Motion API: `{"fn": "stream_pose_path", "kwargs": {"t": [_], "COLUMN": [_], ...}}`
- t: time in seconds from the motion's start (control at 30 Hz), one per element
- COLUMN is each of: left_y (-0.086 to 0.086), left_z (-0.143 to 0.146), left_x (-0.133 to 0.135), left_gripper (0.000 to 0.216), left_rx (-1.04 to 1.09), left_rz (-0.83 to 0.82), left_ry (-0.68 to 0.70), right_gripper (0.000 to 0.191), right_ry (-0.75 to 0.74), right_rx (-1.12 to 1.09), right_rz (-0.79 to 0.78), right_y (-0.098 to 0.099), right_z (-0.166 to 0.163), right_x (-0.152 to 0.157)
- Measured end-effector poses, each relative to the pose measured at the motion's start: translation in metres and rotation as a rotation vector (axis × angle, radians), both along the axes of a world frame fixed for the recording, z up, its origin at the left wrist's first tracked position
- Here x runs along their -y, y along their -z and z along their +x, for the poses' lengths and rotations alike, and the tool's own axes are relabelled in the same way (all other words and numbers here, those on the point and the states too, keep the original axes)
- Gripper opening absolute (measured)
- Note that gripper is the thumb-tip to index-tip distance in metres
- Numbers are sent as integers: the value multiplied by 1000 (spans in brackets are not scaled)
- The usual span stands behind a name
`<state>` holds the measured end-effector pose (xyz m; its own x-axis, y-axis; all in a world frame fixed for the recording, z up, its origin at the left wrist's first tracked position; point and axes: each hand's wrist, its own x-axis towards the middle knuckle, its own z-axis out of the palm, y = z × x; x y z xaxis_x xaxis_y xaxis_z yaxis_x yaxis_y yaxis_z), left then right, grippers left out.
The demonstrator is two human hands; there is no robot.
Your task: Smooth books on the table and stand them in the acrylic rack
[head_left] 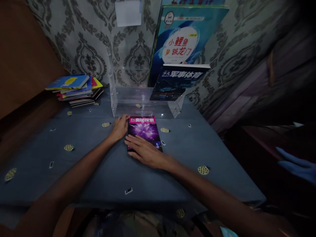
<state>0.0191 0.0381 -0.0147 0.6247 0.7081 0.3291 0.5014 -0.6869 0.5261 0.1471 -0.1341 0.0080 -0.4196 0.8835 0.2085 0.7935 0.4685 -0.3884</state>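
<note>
A book with a purple and pink cover [144, 128] lies face up on the cloth-covered table in front of me. My left hand [120, 127] rests at its upper left corner, fingers stretched along the edge and touching it. Across the lower left part of the cover lies my right hand [144, 151], flat with its fingers spread. Just behind the book stands a clear acrylic rack [145, 110]. A dark blue book [179, 82] leans in the rack's right side, in front of a larger teal book [192, 33].
A stack of books [74, 89] sits at the table's back left. The blue-grey tablecloth [93, 177] has yellow printed patches. Patterned wall covering [91, 59] rises behind, with a white box [128, 13] on it. A curtain [249, 82] hangs at right, above blue straps [296, 164].
</note>
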Motion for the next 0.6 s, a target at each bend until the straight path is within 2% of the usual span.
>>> {"fn": "stream_pose_path", "kwargs": {"t": [0.1,0.33,0.43,0.6], "left_y": [-1,0,-2,-16], "left_z": [0,1,1,2], "left_x": [1,4,7,13], "left_gripper": [41,43,39,37], "left_rx": [-30,-74,-105,-267], "left_rz": [17,84,125,249], "left_ry": [-10,-18,-8,35], "right_gripper": [56,55,53,51], "right_ry": [107,460,474,452], "right_rx": [-39,-40,-38,-43], "right_rz": [-11,34,62,97], "right_y": [1,22,26,27], "right_z": [26,116,131,133], "right_x": [-7,-35,-40,-41]}}
